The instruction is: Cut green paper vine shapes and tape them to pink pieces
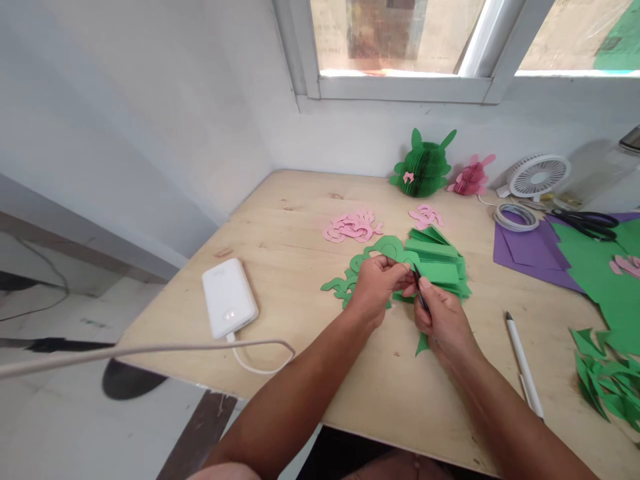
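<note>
Pinching curved green paper cutout in nearly closed left hand, just left of right hand, above bench. Gripping dark scissors in curled right hand. For clean curves: turn cutout, not scissors; snip short.

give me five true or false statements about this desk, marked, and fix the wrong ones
1. The right hand holds a dark tool. True.
2. The left hand is empty. False: it holds a green paper piece.
3. The pink paper figure stands to the right of the green paper figure. True.
4. The white pen lies left of both hands. False: the white pen lies right of them.
5. A cable is plugged into the white power bank. True.
</note>
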`<state>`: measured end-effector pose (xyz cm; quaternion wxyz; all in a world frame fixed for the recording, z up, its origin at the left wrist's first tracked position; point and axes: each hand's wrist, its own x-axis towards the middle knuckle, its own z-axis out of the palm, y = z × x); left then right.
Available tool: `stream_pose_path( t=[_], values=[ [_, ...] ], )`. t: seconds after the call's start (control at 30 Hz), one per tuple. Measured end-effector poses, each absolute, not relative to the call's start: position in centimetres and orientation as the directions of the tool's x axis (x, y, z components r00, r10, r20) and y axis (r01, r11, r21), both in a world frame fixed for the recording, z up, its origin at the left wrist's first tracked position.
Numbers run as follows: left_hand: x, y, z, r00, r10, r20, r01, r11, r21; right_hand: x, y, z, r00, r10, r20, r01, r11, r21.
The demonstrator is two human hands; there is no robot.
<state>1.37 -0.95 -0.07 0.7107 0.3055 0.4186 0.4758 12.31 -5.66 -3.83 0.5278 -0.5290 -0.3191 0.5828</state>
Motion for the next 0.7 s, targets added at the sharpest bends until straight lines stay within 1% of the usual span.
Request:
stream_pose_path(
  t=[0.37,0.7],
  values=[
    [1.3,-0.96,-0.11,0.21,0.934,-0.29,-0.415,0.354,0.838,12.16,-5.7,-3.44,0.14,0.952,-0.272,-0.252,-0.231,-0.94],
    [1.3,-0.9,-0.32,0.21,0.93,-0.301,-0.412,0.363,0.836,12.29,-5.67,-3.92,0.13,0.954,-0.272,-0.266,-0.23,-0.936]
  ],
)
